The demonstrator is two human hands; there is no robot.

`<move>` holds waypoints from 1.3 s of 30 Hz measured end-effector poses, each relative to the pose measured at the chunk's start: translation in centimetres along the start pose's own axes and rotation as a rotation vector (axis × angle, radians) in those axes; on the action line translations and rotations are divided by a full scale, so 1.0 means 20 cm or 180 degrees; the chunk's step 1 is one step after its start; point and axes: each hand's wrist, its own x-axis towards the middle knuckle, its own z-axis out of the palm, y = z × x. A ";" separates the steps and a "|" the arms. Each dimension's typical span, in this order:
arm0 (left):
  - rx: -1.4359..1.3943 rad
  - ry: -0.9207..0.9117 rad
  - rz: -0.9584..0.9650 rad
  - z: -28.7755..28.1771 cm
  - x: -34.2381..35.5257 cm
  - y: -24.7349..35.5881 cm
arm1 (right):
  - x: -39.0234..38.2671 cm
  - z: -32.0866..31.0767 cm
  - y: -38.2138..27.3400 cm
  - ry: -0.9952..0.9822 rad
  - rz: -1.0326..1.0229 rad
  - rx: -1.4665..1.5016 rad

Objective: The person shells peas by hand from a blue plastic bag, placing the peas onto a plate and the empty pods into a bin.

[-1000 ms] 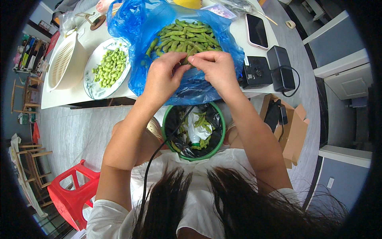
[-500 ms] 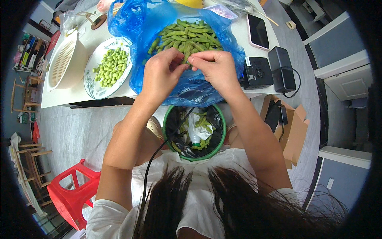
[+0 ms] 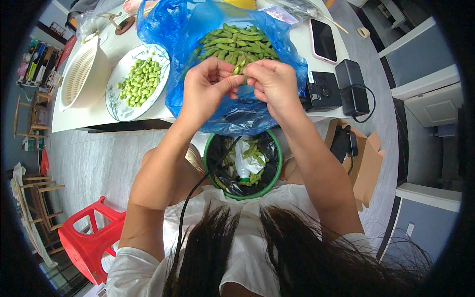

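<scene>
The green pod [image 3: 239,68] is between the two hands, over the blue bag [image 3: 242,119]. It is small and bumpy, with a pale green part showing. The left hand [image 3: 204,89] and the right hand [image 3: 277,85] are close together, and each has a narrow grip, pinching the pod with thumb and fingertips.

The blue bag sits on the white tabletop [image 3: 67,119] and has a heap of pods [image 3: 232,42] in it. Beside it, a white plate [image 3: 114,101] holds shiny light green beans [image 3: 138,81]. The green bin [image 3: 278,171] below has a black bag, pods, white paper [image 3: 255,157] and a clear bottle [image 3: 242,171].

Fingers hide some of the pod. A yellow thing [image 3: 242,3] is cut off at the top, so I can't tell what it is.
</scene>
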 end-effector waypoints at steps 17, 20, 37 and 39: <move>-0.1620 -0.0383 -0.0815 -0.06 0.02 0.00 | 0.00 -0.01 -0.02 -0.0299 0.0307 0.0831; -0.1622 -0.0354 -0.0808 -0.05 0.02 0.00 | 0.01 -0.01 -0.01 -0.0327 0.0379 0.0952; -0.1563 -0.0285 -0.0829 -0.05 0.02 -0.01 | 0.04 -0.02 0.04 -0.0429 0.0879 0.1490; -0.1551 -0.0274 -0.0811 -0.04 0.02 0.00 | 0.05 -0.02 0.05 -0.0425 0.0938 0.1540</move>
